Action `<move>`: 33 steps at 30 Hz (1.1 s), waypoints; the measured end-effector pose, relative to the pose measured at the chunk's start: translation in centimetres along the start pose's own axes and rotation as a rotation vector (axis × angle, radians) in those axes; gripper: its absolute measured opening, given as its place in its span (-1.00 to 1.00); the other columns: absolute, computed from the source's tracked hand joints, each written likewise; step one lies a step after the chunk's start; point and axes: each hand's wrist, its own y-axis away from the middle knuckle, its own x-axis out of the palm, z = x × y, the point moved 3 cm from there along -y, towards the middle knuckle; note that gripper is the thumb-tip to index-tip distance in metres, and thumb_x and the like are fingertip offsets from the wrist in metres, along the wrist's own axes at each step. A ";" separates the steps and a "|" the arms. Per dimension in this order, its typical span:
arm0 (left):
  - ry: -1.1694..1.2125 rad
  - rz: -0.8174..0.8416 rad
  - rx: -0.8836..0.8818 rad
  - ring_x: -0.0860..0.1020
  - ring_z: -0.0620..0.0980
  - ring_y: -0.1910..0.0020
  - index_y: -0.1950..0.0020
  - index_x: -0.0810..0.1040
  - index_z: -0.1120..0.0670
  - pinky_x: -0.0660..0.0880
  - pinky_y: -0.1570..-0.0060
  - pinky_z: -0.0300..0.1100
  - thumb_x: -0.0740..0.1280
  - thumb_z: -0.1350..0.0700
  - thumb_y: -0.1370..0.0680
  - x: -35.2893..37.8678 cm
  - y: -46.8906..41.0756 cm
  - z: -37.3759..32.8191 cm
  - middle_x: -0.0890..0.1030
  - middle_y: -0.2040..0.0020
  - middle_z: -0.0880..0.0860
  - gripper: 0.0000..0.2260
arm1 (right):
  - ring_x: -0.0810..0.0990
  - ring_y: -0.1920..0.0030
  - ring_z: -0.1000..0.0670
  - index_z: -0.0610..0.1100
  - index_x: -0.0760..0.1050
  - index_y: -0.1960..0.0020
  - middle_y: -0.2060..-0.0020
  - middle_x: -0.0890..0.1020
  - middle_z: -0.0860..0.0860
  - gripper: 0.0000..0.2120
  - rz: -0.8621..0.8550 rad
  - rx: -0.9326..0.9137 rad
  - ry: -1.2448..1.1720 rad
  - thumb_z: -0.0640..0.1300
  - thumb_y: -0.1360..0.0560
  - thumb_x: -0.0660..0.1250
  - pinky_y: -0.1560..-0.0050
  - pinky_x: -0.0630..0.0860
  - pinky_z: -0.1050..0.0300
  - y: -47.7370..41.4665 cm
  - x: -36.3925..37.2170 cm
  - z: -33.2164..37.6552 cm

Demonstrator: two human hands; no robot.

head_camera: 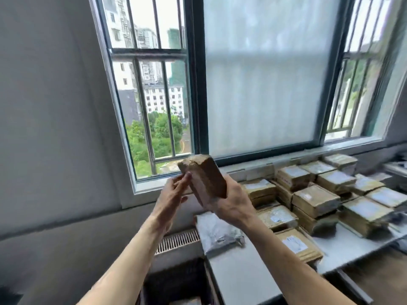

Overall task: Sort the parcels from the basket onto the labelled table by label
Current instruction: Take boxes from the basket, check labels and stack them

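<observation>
Gripping a brown parcel (205,179) is right hand (234,205); left hand (172,194) flat, seemingly touching it; white table (242,279) under barred window (154,95).

Parcel sorting room, white table (242,280) stacked with labelled cardboard parcels (315,199), barred window (152,106), radiator grille (178,241)

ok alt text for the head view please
Two hands hold a brown parcel up before a barred window: the right hand grips its lower end, the left hand touches its side. Stacked labelled parcels sit on the white table at right.
</observation>
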 end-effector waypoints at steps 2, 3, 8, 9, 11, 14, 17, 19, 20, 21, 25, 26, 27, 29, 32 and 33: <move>-0.011 -0.034 0.110 0.64 -0.20 -0.15 -0.34 0.51 0.05 0.55 -0.01 -0.20 0.41 -0.29 -0.45 -0.6 -0.4 -3.9 0.68 -0.19 -0.03 -0.41 | 0.66 0.24 0.13 -0.03 0.55 -0.04 0.23 0.66 -0.01 -0.69 0.033 -0.018 -0.187 0.03 -0.37 0.52 0.30 0.62 0.13 -0.5 -1.6 3.3; -0.014 -0.057 0.161 0.67 -0.22 -0.08 -0.34 0.52 0.07 0.57 0.08 -0.28 0.43 -0.26 -0.47 -1.0 -0.4 -5.7 0.70 -0.16 0.00 -0.43 | 0.65 0.26 0.19 -0.04 0.55 0.00 0.24 0.66 0.02 -0.79 0.051 -0.031 -0.252 -0.11 -0.40 0.49 0.33 0.58 0.23 -0.7 -2.4 4.8; 0.065 -0.019 0.231 0.74 0.05 0.00 -0.28 0.61 0.03 0.67 0.19 -0.09 0.42 -0.26 -0.49 -1.2 1.7 -12.3 0.76 -0.03 0.05 -0.51 | 0.73 0.00 -0.17 -0.14 0.59 -0.14 -0.01 0.73 -0.19 -0.73 0.074 0.000 -0.488 -0.37 -0.48 0.38 0.04 0.68 -0.20 -0.9 -4.9 9.7; 0.078 -0.009 0.233 0.74 0.07 0.04 -0.25 0.62 0.04 0.67 0.23 -0.06 0.39 -0.24 -0.47 -1.2 2.3 -13.4 0.76 0.00 0.06 -0.52 | 0.73 -0.01 -0.19 -0.16 0.58 -0.17 -0.02 0.73 -0.19 -0.70 0.080 0.009 -0.531 -0.37 -0.47 0.38 -0.01 0.66 -0.26 -1.0 -5.3 10.2; 0.079 0.019 0.234 0.75 0.10 0.08 -0.21 0.63 0.05 0.68 0.26 -0.03 0.37 -0.21 -0.45 -1.2 3.3 -15.1 0.77 0.04 0.08 -0.55 | 0.73 -0.03 -0.21 -0.17 0.57 -0.20 -0.03 0.74 -0.19 -0.63 0.102 0.006 -0.608 -0.33 -0.41 0.41 -0.07 0.64 -0.30 -1.1 -5.8 11.0; 0.102 0.051 0.222 0.75 0.09 0.15 -0.18 0.64 0.07 0.68 0.31 -0.06 0.37 -0.10 -0.56 -1.2 4.7 -16.9 0.77 0.10 0.08 -0.69 | 0.73 0.02 -0.20 -0.19 0.58 -0.21 -0.01 0.74 -0.19 -0.53 0.153 -0.013 -0.762 -0.26 -0.29 0.36 0.05 0.67 -0.16 -1.4 -6.3 11.5; 0.148 0.066 0.200 0.75 0.08 0.19 -0.21 0.63 0.09 0.68 0.33 -0.04 0.37 -0.03 -0.60 -1.0 5.6 -17.9 0.77 0.08 0.09 -0.73 | 0.73 0.14 -0.15 -0.21 0.58 -0.19 0.06 0.74 -0.17 -0.61 0.195 0.016 -0.873 -0.27 -0.37 0.31 0.21 0.67 -0.02 -1.4 -6.5 12.0; 0.172 0.050 0.211 0.75 0.08 0.17 -0.20 0.62 0.09 0.69 0.32 -0.04 0.37 -0.04 -0.60 -0.9 5.8 -18.3 0.77 0.06 0.08 -0.73 | 0.73 0.20 -0.11 -0.18 0.60 -0.12 0.11 0.74 -0.14 -0.72 0.213 0.038 -0.914 -0.30 -0.49 0.21 0.26 0.68 0.00 -1.3 -6.4 12.3; 0.182 0.036 0.217 0.75 0.08 0.17 -0.17 0.62 0.09 0.69 0.31 -0.04 0.37 -0.05 -0.60 -0.9 6.0 -18.4 0.77 0.07 0.08 -0.75 | 0.73 0.23 -0.10 -0.17 0.61 -0.09 0.13 0.74 -0.12 -0.72 0.215 0.045 -0.928 -0.31 -0.51 0.18 0.29 0.67 0.02 -1.3 -6.4 12.4; 0.190 0.023 0.220 0.75 0.08 0.17 -0.14 0.63 0.09 0.69 0.30 -0.05 0.38 -0.05 -0.60 -1.0 6.0 -18.5 0.77 0.07 0.08 -0.75 | 0.73 0.25 -0.09 -0.17 0.62 -0.06 0.15 0.75 -0.11 -0.72 0.220 0.051 -0.933 -0.31 -0.52 0.16 0.31 0.67 0.03 -1.4 -6.3 12.4; 0.208 0.000 0.217 0.75 0.09 0.16 -0.13 0.64 0.10 0.70 0.25 -0.03 0.37 -0.06 -0.60 -1.5 6.3 -18.4 0.77 0.06 0.10 -0.74 | 0.72 0.24 -0.10 -0.17 0.62 -0.05 0.14 0.74 -0.11 -0.73 0.242 0.082 -0.939 -0.28 -0.52 0.16 0.27 0.68 -0.04 -1.5 -5.7 12.4; 0.205 -0.008 0.218 0.75 0.09 0.15 -0.14 0.64 0.10 0.71 0.24 -0.02 0.37 -0.07 -0.60 -1.7 6.3 -18.3 0.77 0.06 0.10 -0.74 | 0.71 0.21 -0.12 -0.17 0.62 -0.07 0.10 0.74 -0.12 -0.73 0.249 0.085 -0.940 -0.28 -0.51 0.17 0.21 0.67 -0.09 -1.5 -5.5 12.4; 0.201 -0.017 0.221 0.75 0.10 0.14 -0.15 0.64 0.10 0.71 0.22 -0.01 0.37 -0.07 -0.60 -1.9 6.3 -18.2 0.77 0.04 0.11 -0.73 | 0.71 0.17 -0.14 -0.17 0.63 -0.09 0.06 0.74 -0.13 -0.71 0.257 0.085 -0.947 -0.27 -0.48 0.20 0.14 0.66 -0.14 -1.6 -5.2 12.4; 0.193 -0.028 0.221 0.75 0.13 0.10 -0.16 0.65 0.10 0.71 0.15 0.03 0.38 -0.09 -0.59 -2.2 6.2 -18.0 0.76 0.00 0.13 -0.70 | 0.70 0.11 -0.18 -0.18 0.64 -0.10 0.00 0.72 -0.16 -0.66 0.277 0.090 -0.966 -0.24 -0.36 0.27 0.02 0.64 -0.23 -1.8 -4.7 12.3; 0.195 -0.034 0.223 0.75 0.15 0.07 -0.17 0.65 0.12 0.71 0.13 0.04 0.40 -0.12 -0.53 -2.6 6.0 -17.5 0.75 -0.03 0.15 -0.63 | 0.68 0.10 -0.19 -0.18 0.66 -0.05 0.02 0.72 -0.17 -0.71 0.282 0.103 -0.983 -0.24 -0.39 0.27 0.07 0.65 -0.20 -2.0 -4.1 12.1; 0.196 -0.035 0.222 0.75 0.16 0.07 -0.17 0.65 0.13 0.71 0.13 0.04 0.41 -0.12 -0.51 -2.8 5.9 -17.4 0.75 -0.03 0.16 -0.62 | 0.68 0.12 -0.18 -0.18 0.66 -0.04 0.04 0.72 -0.16 -0.72 0.281 0.102 -0.984 -0.25 -0.42 0.25 0.13 0.66 -0.14 -2.0 -4.0 11.9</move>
